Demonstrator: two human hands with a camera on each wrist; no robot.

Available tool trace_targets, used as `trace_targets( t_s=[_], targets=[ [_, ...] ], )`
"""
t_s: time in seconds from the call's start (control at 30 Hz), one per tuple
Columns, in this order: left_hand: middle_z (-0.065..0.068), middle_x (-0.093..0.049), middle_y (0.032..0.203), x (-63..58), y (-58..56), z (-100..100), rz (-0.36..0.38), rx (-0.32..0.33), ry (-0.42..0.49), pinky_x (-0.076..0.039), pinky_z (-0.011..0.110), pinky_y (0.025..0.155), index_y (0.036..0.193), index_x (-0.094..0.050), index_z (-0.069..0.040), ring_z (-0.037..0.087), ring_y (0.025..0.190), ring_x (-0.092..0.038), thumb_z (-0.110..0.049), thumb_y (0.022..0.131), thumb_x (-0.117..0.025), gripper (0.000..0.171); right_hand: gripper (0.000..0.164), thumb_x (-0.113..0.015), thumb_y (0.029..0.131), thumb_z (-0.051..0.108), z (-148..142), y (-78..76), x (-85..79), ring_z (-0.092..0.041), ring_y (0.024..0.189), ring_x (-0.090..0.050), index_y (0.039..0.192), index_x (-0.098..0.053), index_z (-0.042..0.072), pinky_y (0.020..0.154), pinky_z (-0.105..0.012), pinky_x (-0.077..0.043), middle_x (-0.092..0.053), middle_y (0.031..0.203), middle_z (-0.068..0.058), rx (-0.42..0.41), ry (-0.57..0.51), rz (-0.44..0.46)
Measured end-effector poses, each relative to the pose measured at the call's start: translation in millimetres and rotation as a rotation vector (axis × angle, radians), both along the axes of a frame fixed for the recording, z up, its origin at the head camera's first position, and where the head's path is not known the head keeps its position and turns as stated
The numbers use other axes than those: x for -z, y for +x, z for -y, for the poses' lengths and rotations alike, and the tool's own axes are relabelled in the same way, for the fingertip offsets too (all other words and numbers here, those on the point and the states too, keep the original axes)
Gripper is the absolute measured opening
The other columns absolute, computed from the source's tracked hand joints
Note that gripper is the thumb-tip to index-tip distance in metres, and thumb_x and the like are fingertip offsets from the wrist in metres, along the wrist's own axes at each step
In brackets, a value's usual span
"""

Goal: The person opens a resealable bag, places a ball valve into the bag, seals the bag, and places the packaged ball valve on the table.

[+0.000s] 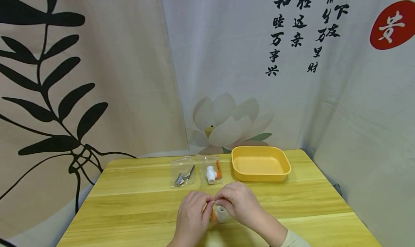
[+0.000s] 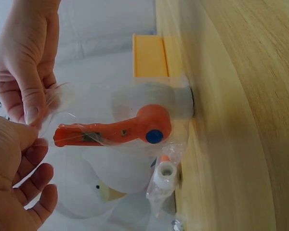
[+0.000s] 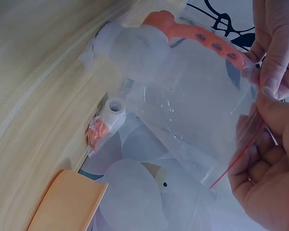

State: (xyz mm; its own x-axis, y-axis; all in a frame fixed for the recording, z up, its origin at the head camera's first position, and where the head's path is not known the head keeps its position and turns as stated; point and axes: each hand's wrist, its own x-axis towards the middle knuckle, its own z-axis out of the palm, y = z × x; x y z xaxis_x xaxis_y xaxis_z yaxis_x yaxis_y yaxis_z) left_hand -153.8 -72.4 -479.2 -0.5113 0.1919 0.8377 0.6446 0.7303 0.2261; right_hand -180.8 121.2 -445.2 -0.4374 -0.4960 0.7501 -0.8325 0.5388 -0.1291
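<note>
My left hand [image 1: 193, 215] and right hand [image 1: 241, 203] meet over the near middle of the table, pinching the top edge of a clear zip bag [image 3: 183, 120]. A red strip [image 3: 238, 157] runs along the bag's mouth by the right fingers. Inside the bag is a white plastic valve [image 3: 135, 50] with a long orange handle [image 2: 103, 133] and a blue round cap [image 2: 154, 136]. The bag hangs upright below the fingertips, its bottom at the tabletop. In the head view, the hands hide most of it. Whether the seal is parted, I cannot tell.
Beyond the hands lies a small bag with a white fitting [image 1: 211, 175] and orange handle. Left of it is another bag holding shiny metal parts [image 1: 179, 179]. A yellow tray [image 1: 262, 178] stands at the back right of the wooden table [image 1: 129, 211], before a printed curtain.
</note>
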Motion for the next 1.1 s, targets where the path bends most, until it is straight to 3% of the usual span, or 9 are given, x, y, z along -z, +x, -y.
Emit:
trace_targets(
  t_s=[0.3,0.57,0.87,1.1],
  targets=[
    [-0.011,-0.071,0.086,0.3,0.0,-2.7,-0.015,0.017,0.049,-0.052,0.021,0.08,0.09,-0.072,-0.018,0.008,0.087,-0.065,-0.018,0.089,-0.082,0.01,0.019,-0.091,0.08,0.014,0.5,0.4,0.2,-0.006,0.079,-0.069,0.085,-0.073,0.018,0.073,-0.023,-0.055,-0.074,0.083,0.011,0.019,0.056,0.001],
    [-0.011,-0.073,0.085,-0.1,1.6,-1.1,0.009,-0.029,0.079,-0.051,0.018,0.083,0.088,-0.074,-0.018,0.007,0.087,-0.066,-0.015,0.084,-0.086,0.013,0.021,-0.091,0.081,0.018,-0.8,0.1,0.3,-0.006,0.083,-0.067,0.089,-0.073,0.021,0.076,-0.025,-0.054,-0.073,0.086,0.013,0.035,0.094,-0.002],
    [-0.011,-0.073,0.085,-3.1,3.5,0.1,0.011,-0.04,0.079,-0.053,0.019,0.082,0.088,-0.073,-0.02,0.007,0.086,-0.066,-0.016,0.084,-0.087,0.015,0.019,-0.091,0.078,0.025,-7.7,-1.2,-0.8,-0.005,0.081,-0.066,0.087,-0.075,0.022,0.073,-0.023,-0.049,-0.074,0.084,0.015,0.034,0.084,-0.11],
    [-0.013,-0.073,0.085,-6.5,3.5,0.5,0.013,-0.04,0.078,-0.057,0.026,0.08,0.088,-0.074,-0.02,0.007,0.088,-0.067,-0.017,0.086,-0.086,0.013,0.012,-0.085,0.082,0.029,-8.9,-2.3,-4.7,-0.005,0.079,-0.067,0.086,-0.076,0.023,0.073,-0.023,-0.049,-0.075,0.083,0.015,0.042,0.081,-0.149]
  ],
)
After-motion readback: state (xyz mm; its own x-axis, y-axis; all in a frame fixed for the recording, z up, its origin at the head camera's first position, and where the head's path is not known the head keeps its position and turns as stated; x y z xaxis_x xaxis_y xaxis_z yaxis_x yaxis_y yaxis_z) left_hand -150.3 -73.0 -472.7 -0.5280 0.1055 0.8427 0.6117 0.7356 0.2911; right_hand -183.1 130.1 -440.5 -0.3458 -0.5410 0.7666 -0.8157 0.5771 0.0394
